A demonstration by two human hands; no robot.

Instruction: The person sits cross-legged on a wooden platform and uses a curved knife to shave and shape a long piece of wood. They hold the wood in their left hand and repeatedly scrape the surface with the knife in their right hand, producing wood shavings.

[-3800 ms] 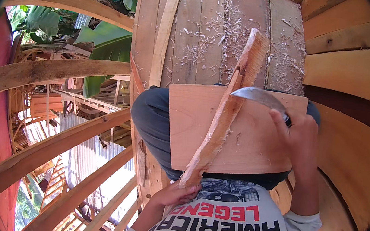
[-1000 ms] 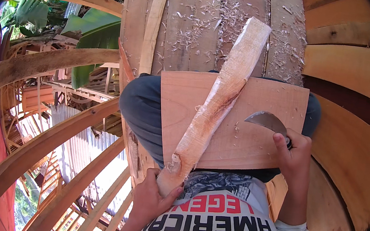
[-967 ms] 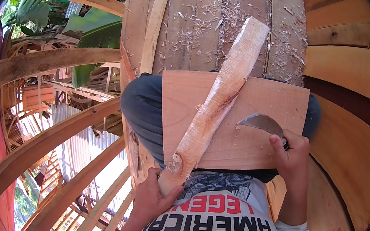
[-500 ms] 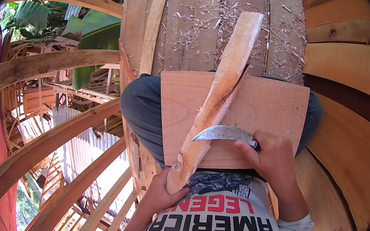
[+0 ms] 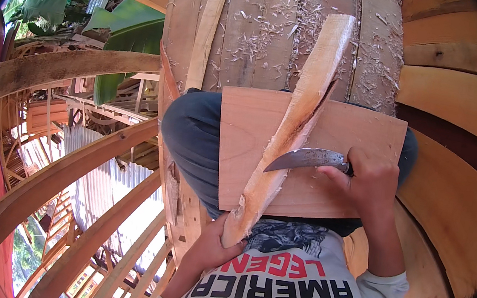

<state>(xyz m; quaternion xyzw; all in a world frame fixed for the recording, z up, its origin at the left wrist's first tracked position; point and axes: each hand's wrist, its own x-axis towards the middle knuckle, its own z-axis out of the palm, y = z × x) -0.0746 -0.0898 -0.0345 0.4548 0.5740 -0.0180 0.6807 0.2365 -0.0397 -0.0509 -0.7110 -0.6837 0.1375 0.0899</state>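
Note:
My left hand is wrapped round the near end of a long, rough piece of wood. The piece slants away to the upper right, with a dark split along its right side. Beneath it a flat wooden board lies across my lap. My right hand is closed on the handle of a curved knife; the fingers cover most of the handle. The blade points left and lies over the middle of the wood piece. Whether its edge touches the wood I cannot tell.
Plank flooring strewn with pale shavings stretches ahead. A narrow wood strip lies on it at the left. Curved wooden ribs stand open on my left, and overlapping planks form a wall on my right.
The knife and my right hand have shifted up and to the right. In the picture, the wood piece, board and my left hand also sit slightly farther right.

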